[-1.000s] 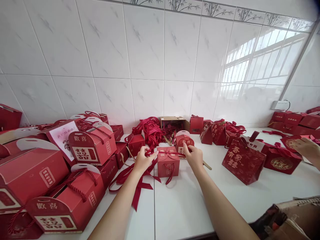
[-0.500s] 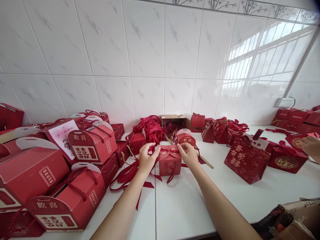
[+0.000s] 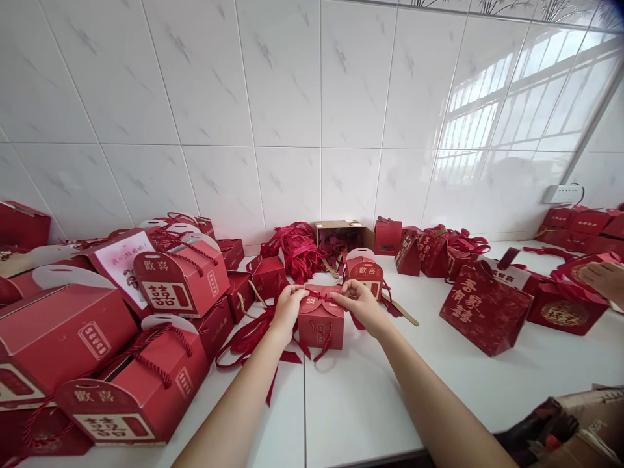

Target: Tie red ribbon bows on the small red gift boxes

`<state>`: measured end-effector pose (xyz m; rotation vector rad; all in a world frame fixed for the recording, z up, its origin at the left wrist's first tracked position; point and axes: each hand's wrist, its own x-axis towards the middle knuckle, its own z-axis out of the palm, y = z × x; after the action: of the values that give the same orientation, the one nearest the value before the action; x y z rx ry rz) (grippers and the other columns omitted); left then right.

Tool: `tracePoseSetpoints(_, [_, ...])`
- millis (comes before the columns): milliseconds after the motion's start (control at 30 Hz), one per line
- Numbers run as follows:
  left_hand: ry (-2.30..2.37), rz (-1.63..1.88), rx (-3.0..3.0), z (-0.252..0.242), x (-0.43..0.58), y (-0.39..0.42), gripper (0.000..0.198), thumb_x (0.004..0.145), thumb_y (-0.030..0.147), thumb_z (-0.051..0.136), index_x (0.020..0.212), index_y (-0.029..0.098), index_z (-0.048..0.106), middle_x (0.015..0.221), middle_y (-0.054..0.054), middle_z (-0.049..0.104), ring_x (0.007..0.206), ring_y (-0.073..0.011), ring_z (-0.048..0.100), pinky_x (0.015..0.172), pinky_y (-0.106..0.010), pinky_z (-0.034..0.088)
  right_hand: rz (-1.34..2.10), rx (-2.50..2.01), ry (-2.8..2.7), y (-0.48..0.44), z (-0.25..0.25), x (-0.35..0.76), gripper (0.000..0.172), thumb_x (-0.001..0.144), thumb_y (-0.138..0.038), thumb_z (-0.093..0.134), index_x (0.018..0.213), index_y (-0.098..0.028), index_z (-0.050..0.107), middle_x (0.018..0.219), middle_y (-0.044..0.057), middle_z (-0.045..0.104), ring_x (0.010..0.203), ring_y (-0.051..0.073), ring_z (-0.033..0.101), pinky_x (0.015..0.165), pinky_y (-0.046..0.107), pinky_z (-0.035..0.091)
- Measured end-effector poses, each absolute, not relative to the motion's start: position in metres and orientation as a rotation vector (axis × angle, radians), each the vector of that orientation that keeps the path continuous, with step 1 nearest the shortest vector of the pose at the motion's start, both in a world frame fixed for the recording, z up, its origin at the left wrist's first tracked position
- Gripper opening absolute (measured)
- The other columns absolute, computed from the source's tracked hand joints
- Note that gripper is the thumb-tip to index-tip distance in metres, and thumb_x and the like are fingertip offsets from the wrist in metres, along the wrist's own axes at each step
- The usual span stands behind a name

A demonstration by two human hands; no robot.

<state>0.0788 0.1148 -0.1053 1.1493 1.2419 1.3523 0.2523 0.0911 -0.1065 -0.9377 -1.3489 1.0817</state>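
A small red gift box stands on the white table in front of me, with a twisted red cord hanging on its near side. A thin red ribbon crosses its folded top. My left hand is closed at the box's upper left edge, thumb and fingers pinching the ribbon there. On the other side my right hand pinches the ribbon over the top right edge. The ribbon's exact course under the fingertips is hidden. Just behind my right hand is another red box with a rounded flap.
Large red boxes with rope handles are stacked at left. Loose red ribbons heap near the wall beside an open cardboard box. A dark red triangular box stands at right. Another person's hand touches boxes at far right.
The small box has shifted slightly left and toward me. My right hand has moved inward from its right corner, its fingers now pinching the ribbon. The other person's hand shows more.
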Motion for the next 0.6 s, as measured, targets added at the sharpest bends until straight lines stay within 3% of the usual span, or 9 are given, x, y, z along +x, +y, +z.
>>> tracePoseSetpoints(133, [1.257, 1.334, 1.152, -0.103, 0.078, 0.115, 0.025, 0.061, 0.028, 0.055, 0.084, 0.018, 0.057, 0.081, -0.003, 0.062, 0.078, -0.0195, 0.057, 0.068, -0.029, 0.042, 1.181, -1.093, -1.393, 0.089, -0.102, 0.259, 0.045, 0.063, -0.053, 0.071, 0.067, -0.021, 0.04, 0.055, -0.007, 0.04, 0.046, 0.007, 0.034, 0.045, 0.022, 0.024])
tracePoseSetpoints(333, [1.297, 1.288, 1.2, -0.105, 0.079, 0.117, 0.021, 0.062, 0.027, 0.047, 0.08, 0.019, 0.055, 0.08, -0.002, 0.06, 0.078, -0.0198, 0.056, 0.069, -0.03, 0.041, 1.234, -1.212, -1.645, 0.091, -0.099, 0.278, 0.053, 0.069, -0.061, 0.061, 0.051, -0.019, 0.036, 0.052, -0.006, 0.027, 0.049, 0.007, 0.021, 0.049, 0.025, 0.016])
tracePoseSetpoints(500, [1.338, 1.232, 1.317, -0.104, 0.086, 0.111, 0.015, 0.063, 0.025, 0.045, 0.075, 0.02, 0.053, 0.077, -0.002, 0.058, 0.08, -0.0217, 0.054, 0.074, -0.032, 0.04, 1.24, -0.894, -1.534, 0.088, -0.092, 0.282, 0.046, 0.072, -0.05, 0.066, 0.051, -0.018, 0.041, 0.055, -0.005, 0.035, 0.054, 0.008, 0.03, 0.054, 0.025, 0.026])
tracePoseSetpoints(600, [1.396, 1.249, 1.392, -0.099, 0.093, 0.101, 0.02, 0.064, 0.026, 0.05, 0.082, 0.02, 0.054, 0.087, -0.005, 0.057, 0.095, -0.0268, 0.051, 0.084, -0.038, 0.037, 1.308, -0.724, -1.432, 0.081, -0.086, 0.28, 0.036, 0.074, -0.045, 0.066, 0.058, -0.017, 0.051, 0.059, -0.003, 0.045, 0.056, 0.009, 0.038, 0.056, 0.024, 0.032])
